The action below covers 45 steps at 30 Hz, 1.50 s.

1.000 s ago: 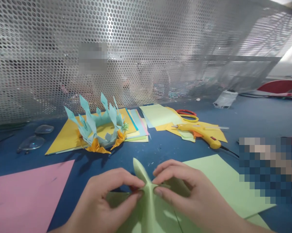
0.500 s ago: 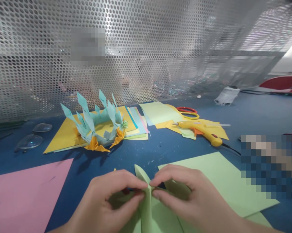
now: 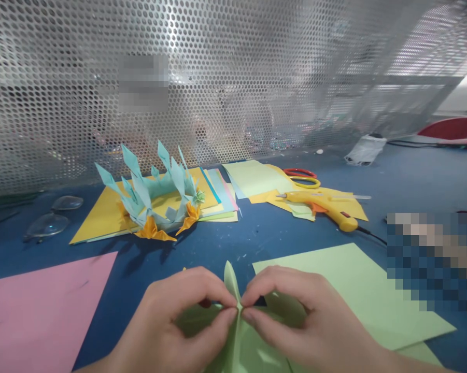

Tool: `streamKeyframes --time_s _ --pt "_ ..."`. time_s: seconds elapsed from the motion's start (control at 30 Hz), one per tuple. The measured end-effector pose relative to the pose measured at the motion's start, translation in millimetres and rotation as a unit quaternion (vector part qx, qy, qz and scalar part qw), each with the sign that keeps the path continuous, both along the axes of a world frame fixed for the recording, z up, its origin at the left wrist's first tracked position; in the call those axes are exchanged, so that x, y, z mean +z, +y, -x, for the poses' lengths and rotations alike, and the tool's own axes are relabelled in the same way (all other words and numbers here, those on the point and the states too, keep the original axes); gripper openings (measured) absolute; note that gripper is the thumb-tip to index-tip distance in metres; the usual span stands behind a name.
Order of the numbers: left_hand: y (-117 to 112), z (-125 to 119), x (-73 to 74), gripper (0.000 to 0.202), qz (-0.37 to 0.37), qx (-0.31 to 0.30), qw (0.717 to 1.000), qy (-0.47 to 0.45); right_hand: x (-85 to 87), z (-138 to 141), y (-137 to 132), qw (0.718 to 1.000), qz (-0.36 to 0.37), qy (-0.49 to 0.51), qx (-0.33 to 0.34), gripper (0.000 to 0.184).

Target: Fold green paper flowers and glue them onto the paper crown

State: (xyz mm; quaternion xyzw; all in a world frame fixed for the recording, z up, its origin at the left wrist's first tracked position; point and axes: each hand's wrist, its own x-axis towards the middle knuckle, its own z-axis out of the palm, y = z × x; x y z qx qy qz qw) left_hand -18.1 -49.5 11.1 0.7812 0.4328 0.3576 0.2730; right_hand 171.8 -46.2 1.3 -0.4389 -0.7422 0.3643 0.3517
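My left hand [image 3: 174, 321] and my right hand [image 3: 295, 316] meet at the bottom centre, each pinching a folded light green paper piece [image 3: 233, 282] between thumb and forefinger. A pointed flap of that paper stands up between my fingertips. The rest of the piece spreads under my palms, partly hidden. A flat light green sheet [image 3: 357, 295] lies just right of my right hand.
A pink sheet [image 3: 39, 311] lies at the lower left on the blue table [image 3: 256, 233]. Behind it stands a light blue paper crown [image 3: 155, 197] on yellow sheets. A yellow glue gun [image 3: 322, 204], scissors [image 3: 303, 176] and glasses [image 3: 48, 223] lie further back before a perforated metal screen [image 3: 233, 77].
My fingertips have drawn closer together on the green paper, and its upright flap has narrowed and shortened. The view has shifted slightly.
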Motion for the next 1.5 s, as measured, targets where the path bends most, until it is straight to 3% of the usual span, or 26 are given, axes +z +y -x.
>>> streamKeyframes --time_s 0.53,0.83,0.97,1.27,1.5 --pt "-6 -5 -2.2 0.016 0.043 0.001 0.999 -0.014 -0.8 1 0 0.999 -0.031 0.007 0.027 0.013" --pt "-8 2 -7.2 0.014 0.026 0.006 1.000 -0.011 0.5 -2 3 0.998 -0.044 0.017 0.034 0.011" --pt "-7 2 -11.9 0.025 0.015 -0.009 0.999 -0.028 -2.1 -2 2 0.998 -0.037 0.011 0.044 0.013" --pt "-8 -2 -1.9 0.019 -0.009 0.004 0.999 -0.044 -1.4 0 3 0.992 -0.103 0.049 0.045 0.016" --pt "-3 1 -1.9 0.019 0.009 0.006 1.000 -0.009 0.5 -3 4 0.992 -0.122 -0.006 0.031 0.016"
